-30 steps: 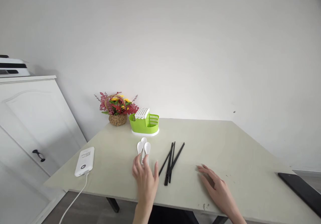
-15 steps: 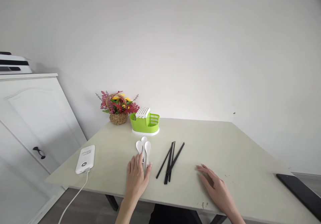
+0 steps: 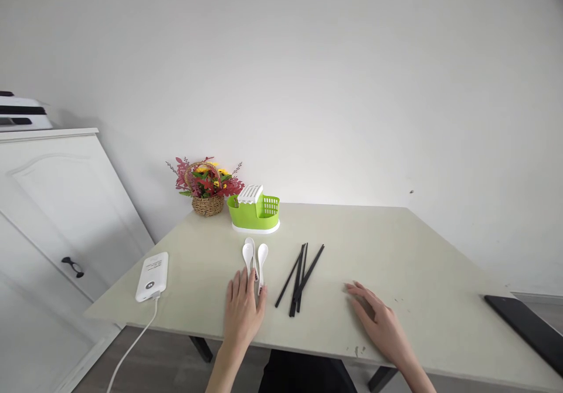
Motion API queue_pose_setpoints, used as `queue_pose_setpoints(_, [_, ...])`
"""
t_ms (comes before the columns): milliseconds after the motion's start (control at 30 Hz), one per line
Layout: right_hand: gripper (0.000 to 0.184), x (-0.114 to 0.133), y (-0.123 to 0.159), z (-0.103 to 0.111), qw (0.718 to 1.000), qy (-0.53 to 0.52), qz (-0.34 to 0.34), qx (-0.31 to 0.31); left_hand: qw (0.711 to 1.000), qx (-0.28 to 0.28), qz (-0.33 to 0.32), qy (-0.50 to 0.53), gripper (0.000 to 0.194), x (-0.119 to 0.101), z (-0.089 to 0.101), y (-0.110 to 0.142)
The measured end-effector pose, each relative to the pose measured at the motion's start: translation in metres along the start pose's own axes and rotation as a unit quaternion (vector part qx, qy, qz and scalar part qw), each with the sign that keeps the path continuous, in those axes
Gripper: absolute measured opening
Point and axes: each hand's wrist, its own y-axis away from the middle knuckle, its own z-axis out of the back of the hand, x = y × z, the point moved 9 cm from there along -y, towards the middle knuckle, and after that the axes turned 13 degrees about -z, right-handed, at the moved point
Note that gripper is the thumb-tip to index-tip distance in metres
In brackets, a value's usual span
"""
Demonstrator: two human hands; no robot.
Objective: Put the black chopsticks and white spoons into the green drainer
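Note:
Three white spoons [image 3: 263,256] lie close together on the table, bowls pointing away from me, and two of them overlap. My left hand [image 3: 243,311] lies palm down over their handle ends, fingers stretched out and thumb apart, touching the handles; parts of the handles are hidden beneath it. Right of the spoons, several black chopsticks [image 3: 303,277] lie in a loose, crossing pile. My right hand [image 3: 382,324] rests on the table farther right, holding nothing, with its thumb apart from slightly bent fingers. Behind the spoons stands a green and white utensil basket [image 3: 251,216].
A wicker basket of flowers [image 3: 207,205] stands at the back left. Near the left edge lies a white power bank [image 3: 152,275] with a cable hanging off the table. A black flat object [image 3: 523,325] lies at the right edge. A white cabinet [image 3: 57,205] is at far left.
My left hand has shifted slightly right, and the left spoon has moved with it, now overlapping the middle one. My right hand stays in place. The camera view has tilted slightly.

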Motion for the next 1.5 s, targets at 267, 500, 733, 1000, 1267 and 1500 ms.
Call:
queue_pose_setpoints(267, [0.043,-0.004,-0.001,-0.001,1.000,0.015,-0.002,-0.001,1.000,-0.010,-0.010,-0.007,0.055,-0.004,0.004,0.000])
queue_pose_setpoints(500, [0.043,0.000,0.001,0.002,1.000,0.018,0.006,-0.010,0.999,-0.046,-0.004,0.024,0.064,0.001,0.005,0.001])
queue_pose_setpoints(733, [0.042,0.001,0.001,0.000,1.000,0.005,0.007,0.002,0.998,-0.062,0.031,0.003,0.061,0.010,0.012,-0.009])
queue_pose_setpoints(1000, [0.041,0.002,0.000,0.002,1.000,0.007,0.006,-0.006,0.991,0.065,0.094,-0.074,0.049,0.029,0.003,-0.059])
queue_pose_setpoints(1267, [0.042,0.002,0.001,0.003,1.000,0.001,0.006,-0.007,0.986,0.123,0.059,-0.093,0.029,0.021,-0.008,-0.071])
queue_pose_setpoints(1500, [0.041,0.006,0.002,0.005,1.000,0.012,-0.001,-0.009,0.990,0.128,0.038,-0.056,0.032,0.009,-0.007,-0.073])
